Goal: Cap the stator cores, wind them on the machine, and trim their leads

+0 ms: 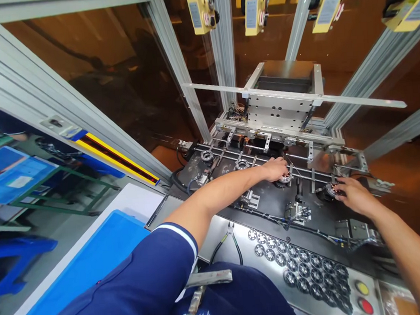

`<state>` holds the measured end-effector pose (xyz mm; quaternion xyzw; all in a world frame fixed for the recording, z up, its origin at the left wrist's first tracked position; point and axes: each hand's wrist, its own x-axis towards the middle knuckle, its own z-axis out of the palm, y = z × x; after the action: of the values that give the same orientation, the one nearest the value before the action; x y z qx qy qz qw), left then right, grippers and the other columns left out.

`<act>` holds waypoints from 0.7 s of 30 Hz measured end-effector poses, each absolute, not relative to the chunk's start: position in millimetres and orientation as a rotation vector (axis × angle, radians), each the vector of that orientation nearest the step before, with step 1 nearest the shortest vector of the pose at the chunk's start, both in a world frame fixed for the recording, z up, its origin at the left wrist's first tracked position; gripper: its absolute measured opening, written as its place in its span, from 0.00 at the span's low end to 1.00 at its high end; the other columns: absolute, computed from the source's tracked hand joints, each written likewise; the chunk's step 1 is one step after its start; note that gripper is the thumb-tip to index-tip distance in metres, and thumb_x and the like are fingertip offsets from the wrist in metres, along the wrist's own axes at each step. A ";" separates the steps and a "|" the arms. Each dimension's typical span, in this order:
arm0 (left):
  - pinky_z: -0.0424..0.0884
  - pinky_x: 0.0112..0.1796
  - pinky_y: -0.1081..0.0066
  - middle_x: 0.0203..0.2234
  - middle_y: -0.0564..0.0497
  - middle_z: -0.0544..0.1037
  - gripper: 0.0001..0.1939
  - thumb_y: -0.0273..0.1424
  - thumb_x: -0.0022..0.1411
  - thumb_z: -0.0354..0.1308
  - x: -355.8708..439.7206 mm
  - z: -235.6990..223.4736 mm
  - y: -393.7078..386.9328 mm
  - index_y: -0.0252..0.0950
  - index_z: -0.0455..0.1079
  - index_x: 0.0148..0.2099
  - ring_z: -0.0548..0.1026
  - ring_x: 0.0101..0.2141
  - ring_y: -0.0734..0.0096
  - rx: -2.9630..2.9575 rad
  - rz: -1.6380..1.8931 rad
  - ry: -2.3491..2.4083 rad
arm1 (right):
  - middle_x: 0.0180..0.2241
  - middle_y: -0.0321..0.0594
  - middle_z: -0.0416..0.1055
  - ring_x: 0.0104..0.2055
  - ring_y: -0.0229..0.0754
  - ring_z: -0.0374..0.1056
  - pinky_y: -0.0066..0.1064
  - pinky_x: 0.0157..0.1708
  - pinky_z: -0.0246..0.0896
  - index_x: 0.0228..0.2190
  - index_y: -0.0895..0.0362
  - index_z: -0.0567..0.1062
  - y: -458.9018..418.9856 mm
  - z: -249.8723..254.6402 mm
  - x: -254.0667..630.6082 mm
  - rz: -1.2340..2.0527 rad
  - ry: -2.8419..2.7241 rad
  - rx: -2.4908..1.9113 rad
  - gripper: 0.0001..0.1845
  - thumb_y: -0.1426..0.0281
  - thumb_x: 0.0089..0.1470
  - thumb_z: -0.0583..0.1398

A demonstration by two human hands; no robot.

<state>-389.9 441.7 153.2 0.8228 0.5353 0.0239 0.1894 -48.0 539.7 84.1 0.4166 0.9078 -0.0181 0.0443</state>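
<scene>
My left hand (276, 168) reaches over the black machine bed, fingers curled down onto a round motor stator (285, 178) with a bit of copper showing. My right hand (354, 195) has its fingers closed at the edge of another motor stator (330, 191) at the right end of the same row. Farther left, two more round pieces sit on the bed: a ring-shaped one (242, 165) near my left forearm and another (207, 156) at the far end. My fingertips are partly hidden by the hands.
Several round parts (304, 270) lie in rows on the steel ledge, beside a yellow button (362, 288) and a red button (365, 306). Cutting pliers (230, 229) rest near my body. Metal rods and a hinged plate (277, 111) stand behind the bed; yellow units (256, 8) hang above.
</scene>
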 end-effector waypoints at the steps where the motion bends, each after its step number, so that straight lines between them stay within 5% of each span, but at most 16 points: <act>1: 0.64 0.58 0.46 0.56 0.44 0.71 0.12 0.31 0.64 0.61 -390.5 154.0 440.4 0.33 0.73 0.48 0.65 0.60 0.53 2.288 0.126 1.510 | 0.55 0.45 0.67 0.56 0.47 0.65 0.48 0.55 0.64 0.47 0.57 0.74 539.3 84.1 -47.8 -0.053 2.775 1.274 0.14 0.63 0.62 0.61; 11: 0.73 0.47 0.68 0.47 0.42 0.78 0.06 0.28 0.63 0.61 -397.3 196.8 371.7 0.31 0.77 0.40 0.78 0.46 0.67 2.013 0.833 1.274 | 0.54 0.45 0.68 0.55 0.48 0.66 0.48 0.54 0.65 0.47 0.58 0.73 543.3 88.5 -46.0 -0.083 2.799 1.226 0.16 0.62 0.61 0.61; 17: 0.74 0.45 0.68 0.41 0.44 0.80 0.08 0.31 0.57 0.67 -419.4 220.3 272.6 0.33 0.72 0.35 0.79 0.42 0.68 1.792 1.137 1.194 | 0.51 0.44 0.71 0.52 0.45 0.68 0.45 0.54 0.66 0.44 0.58 0.75 547.4 92.8 -45.6 -0.150 2.834 1.215 0.13 0.62 0.62 0.61; 21: 0.74 0.45 0.68 0.44 0.44 0.80 0.13 0.33 0.56 0.67 -433.6 200.4 206.9 0.36 0.66 0.37 0.79 0.42 0.68 1.551 1.201 1.358 | 0.41 0.43 0.74 0.45 0.43 0.71 0.43 0.50 0.67 0.31 0.57 0.75 546.0 102.6 -52.2 -0.206 2.940 1.233 0.13 0.60 0.60 0.62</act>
<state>-433.6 206.9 200.4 0.6042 0.5290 0.4680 0.3689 -52.2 546.0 102.6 0.3858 0.9200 -0.0645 -0.0264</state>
